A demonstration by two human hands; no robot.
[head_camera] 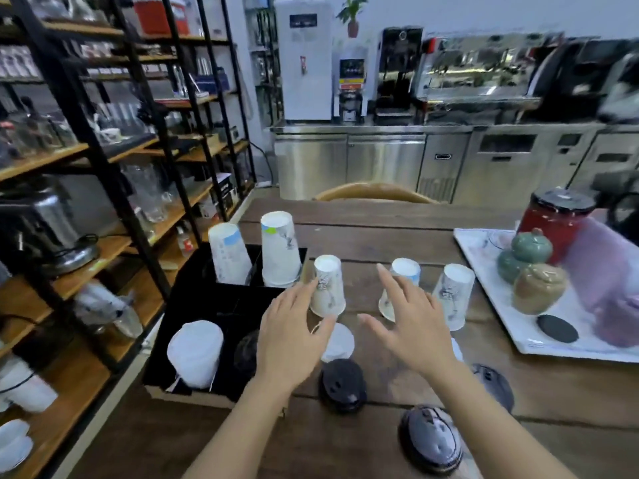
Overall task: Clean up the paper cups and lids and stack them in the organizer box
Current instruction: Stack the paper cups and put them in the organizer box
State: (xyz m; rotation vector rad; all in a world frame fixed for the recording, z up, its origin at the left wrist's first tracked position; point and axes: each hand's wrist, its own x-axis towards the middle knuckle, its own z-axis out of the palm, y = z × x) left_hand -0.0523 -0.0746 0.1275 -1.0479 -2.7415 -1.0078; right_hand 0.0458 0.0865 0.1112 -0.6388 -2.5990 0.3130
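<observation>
Three small white paper cups stand upside down on the wooden table: a left cup point(327, 285), a middle cup point(403, 273) and a right cup point(453, 295). My left hand point(294, 337) is open, fingers spread around the left cup, not closed on it. My right hand point(411, 323) is open in front of the middle cup and hides part of it. The black organizer box point(193, 305) at the left holds two tall inverted cup stacks point(280, 250) at the back and white lids point(195, 354) in front. Black lids point(342, 383) and a white lid point(340, 342) lie on the table.
A white tray point(518, 337) at the right carries ceramic jars, a red container and a black coaster. Metal-and-wood shelves with glassware stand at the left. A chair back shows beyond the table, steel counters and machines behind it.
</observation>
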